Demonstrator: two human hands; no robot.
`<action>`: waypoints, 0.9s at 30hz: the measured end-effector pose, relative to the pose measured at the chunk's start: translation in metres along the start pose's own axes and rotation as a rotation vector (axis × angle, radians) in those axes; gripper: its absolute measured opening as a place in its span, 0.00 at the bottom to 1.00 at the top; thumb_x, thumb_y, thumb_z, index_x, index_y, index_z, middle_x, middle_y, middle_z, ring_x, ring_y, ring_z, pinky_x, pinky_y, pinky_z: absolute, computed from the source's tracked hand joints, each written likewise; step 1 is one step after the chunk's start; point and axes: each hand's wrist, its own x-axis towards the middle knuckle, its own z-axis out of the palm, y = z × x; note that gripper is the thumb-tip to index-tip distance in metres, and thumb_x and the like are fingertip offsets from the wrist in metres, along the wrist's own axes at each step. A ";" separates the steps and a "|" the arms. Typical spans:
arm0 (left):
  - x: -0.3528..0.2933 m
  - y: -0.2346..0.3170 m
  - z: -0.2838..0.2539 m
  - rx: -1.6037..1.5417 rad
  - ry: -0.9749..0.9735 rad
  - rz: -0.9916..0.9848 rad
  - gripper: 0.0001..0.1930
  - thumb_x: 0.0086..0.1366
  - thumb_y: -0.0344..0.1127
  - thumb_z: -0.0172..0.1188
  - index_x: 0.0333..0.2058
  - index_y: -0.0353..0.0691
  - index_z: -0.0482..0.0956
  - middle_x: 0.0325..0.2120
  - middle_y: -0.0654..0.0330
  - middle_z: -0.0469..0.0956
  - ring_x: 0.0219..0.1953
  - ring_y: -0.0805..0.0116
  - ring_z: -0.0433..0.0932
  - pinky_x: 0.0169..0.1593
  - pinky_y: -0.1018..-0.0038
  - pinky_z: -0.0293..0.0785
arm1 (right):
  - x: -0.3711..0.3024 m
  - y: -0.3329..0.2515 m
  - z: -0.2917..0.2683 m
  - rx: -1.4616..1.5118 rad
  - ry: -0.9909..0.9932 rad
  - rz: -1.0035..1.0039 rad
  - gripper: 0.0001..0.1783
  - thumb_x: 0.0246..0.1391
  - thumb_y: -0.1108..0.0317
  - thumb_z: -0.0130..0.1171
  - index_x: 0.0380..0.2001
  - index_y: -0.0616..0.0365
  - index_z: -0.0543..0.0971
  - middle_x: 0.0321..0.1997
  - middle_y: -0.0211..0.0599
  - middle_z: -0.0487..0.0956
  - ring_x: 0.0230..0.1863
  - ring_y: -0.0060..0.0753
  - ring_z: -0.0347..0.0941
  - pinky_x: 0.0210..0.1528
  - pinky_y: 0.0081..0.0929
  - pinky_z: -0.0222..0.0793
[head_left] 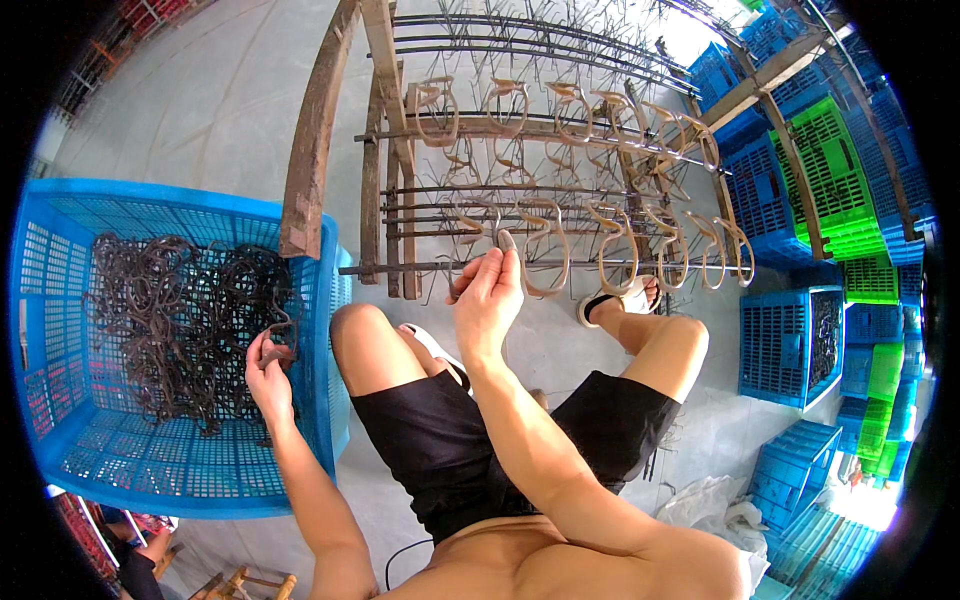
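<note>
My left hand is at the right side of a large blue basket, its fingers closed on a dark curved strip. Beneath it lies a tangled heap of similar dark strips. My right hand is raised at a thin dark rod on a wooden rack. Its fingers are pinched, with a greyish tip showing above them; what they grip is not clear. Just beyond the fingertips hangs a tan curved loop. More tan loops hang along that rod to the right.
The wooden rack stands in front of my knees, carrying several rods with tan loops and thin wires. Blue and green crates are stacked at the right. A blue crate with dark pieces sits near them. Another person's arm shows at lower left.
</note>
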 end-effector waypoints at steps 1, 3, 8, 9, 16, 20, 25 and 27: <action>-0.001 0.000 0.002 -0.011 0.010 0.004 0.15 0.67 0.38 0.48 0.48 0.35 0.73 0.26 0.62 0.75 0.28 0.77 0.72 0.34 0.80 0.69 | 0.000 0.001 0.000 0.011 0.019 -0.013 0.15 0.64 0.64 0.40 0.24 0.59 0.64 0.14 0.28 0.66 0.13 0.17 0.63 0.12 0.18 0.59; -0.003 -0.003 0.000 -0.028 0.035 0.012 0.16 0.67 0.39 0.48 0.48 0.36 0.73 0.24 0.62 0.75 0.27 0.77 0.72 0.32 0.80 0.69 | 0.000 -0.001 0.003 -0.007 0.010 -0.024 0.15 0.64 0.64 0.40 0.24 0.59 0.65 0.12 0.27 0.66 0.12 0.17 0.62 0.12 0.19 0.59; -0.004 -0.010 -0.001 -0.046 0.036 0.047 0.15 0.67 0.38 0.49 0.47 0.36 0.73 0.23 0.63 0.75 0.26 0.77 0.73 0.31 0.80 0.69 | 0.001 -0.009 0.004 -0.023 -0.055 0.005 0.14 0.64 0.64 0.41 0.25 0.60 0.65 0.12 0.26 0.65 0.11 0.17 0.61 0.12 0.19 0.59; -0.004 -0.010 -0.001 -0.064 0.037 0.045 0.14 0.67 0.39 0.50 0.46 0.36 0.73 0.23 0.63 0.75 0.26 0.77 0.73 0.31 0.81 0.69 | 0.000 -0.009 0.004 -0.038 -0.079 -0.001 0.14 0.63 0.64 0.42 0.26 0.59 0.66 0.12 0.26 0.65 0.11 0.17 0.61 0.11 0.19 0.60; -0.008 -0.004 0.004 -0.161 0.095 0.053 0.13 0.66 0.39 0.51 0.40 0.35 0.75 0.20 0.64 0.74 0.23 0.78 0.72 0.26 0.82 0.68 | 0.002 0.008 0.011 -0.368 -0.127 -0.142 0.18 0.62 0.62 0.44 0.51 0.60 0.68 0.13 0.33 0.70 0.13 0.22 0.64 0.16 0.24 0.60; -0.015 0.015 0.000 -0.212 0.177 0.073 0.12 0.65 0.38 0.52 0.39 0.35 0.75 0.17 0.66 0.71 0.15 0.81 0.65 0.18 0.86 0.60 | 0.006 -0.007 0.002 -0.409 -0.131 -0.137 0.15 0.62 0.61 0.45 0.43 0.62 0.71 0.13 0.32 0.69 0.14 0.22 0.64 0.16 0.24 0.62; -0.047 0.048 -0.010 -0.447 0.122 0.139 0.10 0.64 0.35 0.53 0.37 0.34 0.76 0.14 0.68 0.68 0.12 0.84 0.59 0.14 0.86 0.51 | 0.001 -0.022 -0.017 -0.401 -0.266 -0.093 0.17 0.58 0.63 0.49 0.46 0.62 0.67 0.24 0.35 0.70 0.21 0.25 0.67 0.22 0.26 0.65; -0.063 0.062 -0.013 -0.468 -0.136 0.145 0.08 0.62 0.33 0.54 0.34 0.34 0.76 0.13 0.70 0.66 0.13 0.83 0.60 0.15 0.86 0.52 | -0.010 -0.025 -0.028 -0.693 -0.297 -0.313 0.25 0.55 0.63 0.54 0.55 0.59 0.65 0.34 0.47 0.71 0.29 0.38 0.70 0.33 0.36 0.69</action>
